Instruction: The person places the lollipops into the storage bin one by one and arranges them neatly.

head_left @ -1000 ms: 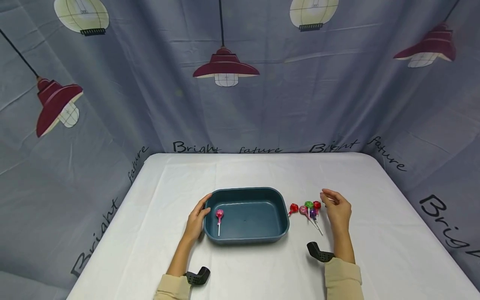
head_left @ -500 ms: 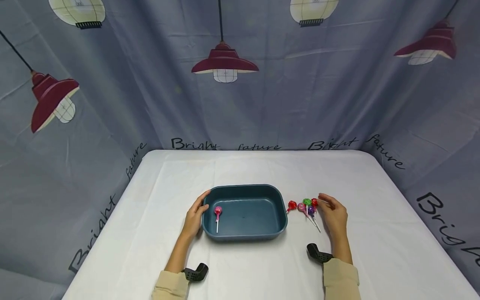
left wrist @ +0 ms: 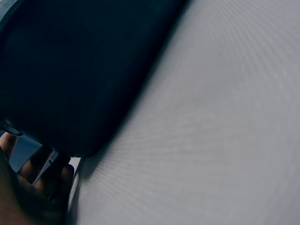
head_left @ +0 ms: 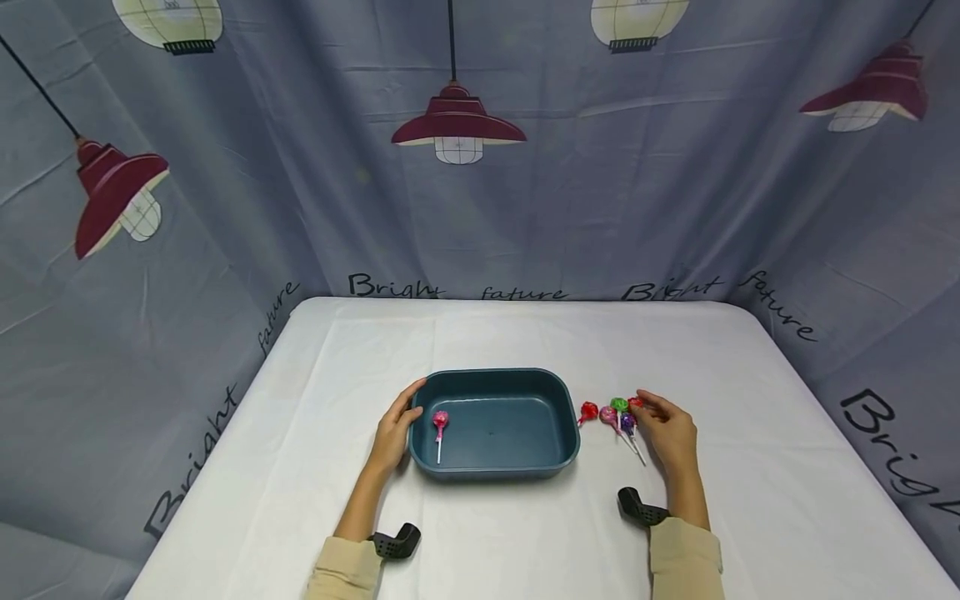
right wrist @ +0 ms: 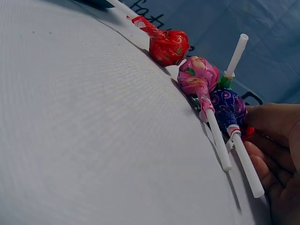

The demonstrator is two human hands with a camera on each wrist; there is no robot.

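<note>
My left hand [head_left: 392, 435] holds the left end of a dark teal tray [head_left: 495, 477], its thumb at the rim. In the left wrist view its fingers [left wrist: 40, 169] lie against the tray's end wall. Inside the tray, near that hand, lies a pink lollipop [head_left: 440, 419]. My right hand [head_left: 671, 433] pinches a red lollipop [head_left: 635, 402] at the right of a small cluster; its hand hides most of it in the right wrist view. Beside it are a purple lollipop [right wrist: 228, 108], a pink-wrapped lollipop [right wrist: 198, 77] and a green lollipop [head_left: 618, 404].
Another red lollipop [right wrist: 168, 47] lies between the cluster and the tray's right end. Everything stands on a white-covered table [head_left: 517, 542]. A grey-blue curtain [head_left: 525, 217] with printed lamps surrounds its back and sides. Each wrist carries a black camera mount [head_left: 397, 542].
My right hand has come down and left onto the red lollipop at the cluster's right side, and its fingers have closed on it. The left hand stays at the tray.
</note>
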